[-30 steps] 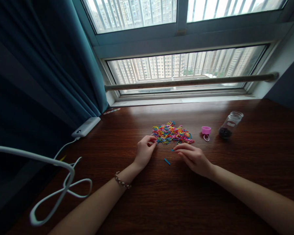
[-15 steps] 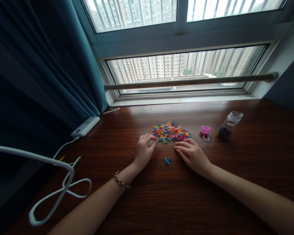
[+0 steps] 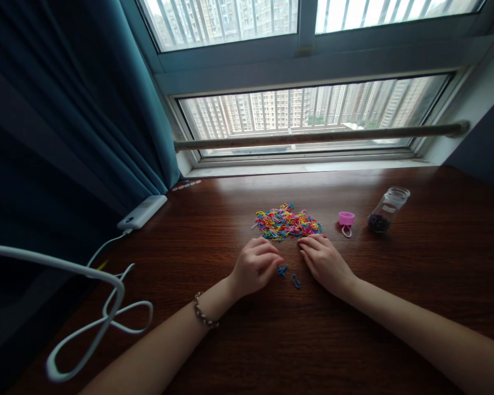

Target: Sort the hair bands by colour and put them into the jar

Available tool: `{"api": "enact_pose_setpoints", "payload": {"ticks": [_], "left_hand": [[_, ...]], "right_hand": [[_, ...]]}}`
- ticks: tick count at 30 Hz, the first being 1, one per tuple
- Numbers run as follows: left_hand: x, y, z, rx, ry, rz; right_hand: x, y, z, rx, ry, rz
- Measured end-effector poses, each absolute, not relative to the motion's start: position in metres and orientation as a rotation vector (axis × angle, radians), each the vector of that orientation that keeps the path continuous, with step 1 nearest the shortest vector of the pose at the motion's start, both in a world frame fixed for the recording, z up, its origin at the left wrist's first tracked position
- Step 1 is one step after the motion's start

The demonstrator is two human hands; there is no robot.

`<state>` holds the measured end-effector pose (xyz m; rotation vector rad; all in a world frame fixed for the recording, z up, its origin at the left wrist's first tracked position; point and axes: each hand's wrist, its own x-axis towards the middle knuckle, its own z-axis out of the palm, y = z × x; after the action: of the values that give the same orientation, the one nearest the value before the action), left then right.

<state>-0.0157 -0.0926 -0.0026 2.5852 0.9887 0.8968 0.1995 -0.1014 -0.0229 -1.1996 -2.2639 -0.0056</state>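
Note:
A heap of small colourful elastic bands (image 3: 287,222) lies on the brown wooden table. Close in front of it are a small bunch of blue bands (image 3: 282,271) and a separate blue band (image 3: 296,281). My left hand (image 3: 256,266) has its thumb and fingers pinched together right beside the blue bunch; anything between the fingertips is too small to make out. At the near right edge of the heap, my right hand (image 3: 326,263) rests on the table with fingers loosely stretched and nothing visible in them.
To the right stand a pink cap with a loop (image 3: 346,219) and a tilted-looking glass jar (image 3: 388,209) with dark contents. On the left are a white power bank (image 3: 142,212), a white cable (image 3: 117,323) and a blue curtain (image 3: 107,99). A window lies behind the table.
My left hand has moved from the heap's left edge towards me and right, to the blue bunch. A separate blue band now lies beside it. My right hand has shifted only slightly.

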Motion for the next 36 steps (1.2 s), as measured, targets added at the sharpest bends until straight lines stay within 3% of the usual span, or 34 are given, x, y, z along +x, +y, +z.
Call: {"api": "enact_pose_setpoints", "payload": {"ticks": [5,10,17,26,36], "left_hand": [[-0.025,-0.071,-0.011,2.449,1.489,1.038],[-0.024,-0.068,-0.014,2.508,1.496,0.897],[-0.023,-0.068,-0.017,2.526,1.53,0.869],[-0.026,-0.064,-0.024,2.466,1.459,1.034],[-0.025,-0.066,-0.018,1.974,1.62,1.242]], "right_hand": [[0.2,-0.101,-0.022,-1.082,-2.074,0.139],[0.202,-0.108,-0.014,-0.907,-1.92,0.28],[0.201,-0.121,0.0,-0.535,-2.288,0.538],[0.227,-0.074,-0.027,-1.319,-1.856,0.057],[0.234,-0.065,-0.045,-1.451,-1.958,0.028]]}}
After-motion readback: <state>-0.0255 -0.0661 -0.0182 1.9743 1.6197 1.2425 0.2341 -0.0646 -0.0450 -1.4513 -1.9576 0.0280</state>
